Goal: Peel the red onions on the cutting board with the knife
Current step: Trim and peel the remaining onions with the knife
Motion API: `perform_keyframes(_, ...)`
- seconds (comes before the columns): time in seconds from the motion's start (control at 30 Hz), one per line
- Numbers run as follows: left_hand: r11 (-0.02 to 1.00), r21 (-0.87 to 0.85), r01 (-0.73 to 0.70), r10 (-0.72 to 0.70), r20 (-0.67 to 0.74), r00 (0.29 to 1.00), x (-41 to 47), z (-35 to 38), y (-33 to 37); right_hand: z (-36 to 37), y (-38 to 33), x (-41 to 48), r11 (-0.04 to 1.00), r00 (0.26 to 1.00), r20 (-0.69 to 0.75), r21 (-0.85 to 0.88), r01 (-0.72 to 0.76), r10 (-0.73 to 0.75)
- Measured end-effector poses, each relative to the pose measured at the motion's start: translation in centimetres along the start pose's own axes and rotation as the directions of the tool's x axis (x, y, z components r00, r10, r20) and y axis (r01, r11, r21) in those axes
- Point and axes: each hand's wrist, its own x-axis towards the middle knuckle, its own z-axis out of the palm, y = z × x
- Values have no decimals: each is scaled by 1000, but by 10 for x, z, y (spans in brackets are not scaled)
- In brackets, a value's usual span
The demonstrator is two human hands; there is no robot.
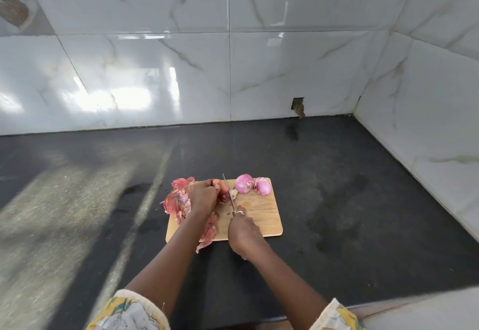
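Note:
A wooden cutting board (261, 215) lies on the dark counter. My left hand (203, 196) grips a red onion (219, 187) at the board's far left; most of the onion is hidden under my fingers. My right hand (243, 234) holds the knife (229, 193) by its handle, the thin blade pointing away and lying against the onion's right side. Two peeled pink onions (245, 184) (263, 186) sit at the board's far right edge. A small cut-off end (234, 193) lies just right of the blade.
Red onion skins (177, 200) pile on the board's left edge and spill onto the black counter (337, 187); more skins (208, 231) lie near the front edge. White marble-tiled walls (233, 70) close the back and the right side.

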Motion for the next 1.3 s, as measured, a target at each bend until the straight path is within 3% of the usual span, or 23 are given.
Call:
perform_keyframes(0.13, 999, -52, -4, 3, -22, 1000, -5, 3, 2, -1, 9, 4, 989, 996, -78, 142, 43, -32)
perform_keyframes(0.23, 999, -47, -26, 25, -22, 999, -7, 4, 2, -3, 18, 1, 985, 964, -250, 123, 120, -86)
perform_keyframes(0.37, 998, -47, -40, 39, -36, 999, -10, 3, 1, -17, 26, 2, 995, 919, -391, 51, 81, -55)
perform_keyframes(0.47, 992, -119, -33, 26, -56, 998, -12, 2, 2, -22, 29, 5, 999, 920, -390, 14, 34, -26)
perform_keyframes(0.67, 972, -236, 16, -25, -36, 999, -6, -4, 1, -11, 31, 10, 992, 920, -377, -106, 73, -108)
perform_keyframes(0.97, 947, -319, 28, -77, -142, 987, -2, -17, 1, -5, 38, 8, 976, 915, -366, -195, 102, -169)
perform_keyframes(1.23, 930, -364, 46, -87, -97, 991, 5, -17, -2, -4, 39, 21, 932, 905, -369, -354, 76, -214)
perform_keyframes(1.3, 893, -448, 43, -75, -54, 996, 2, -14, 1, -1, 36, 23, 918, 903, -370, -393, 60, -218)
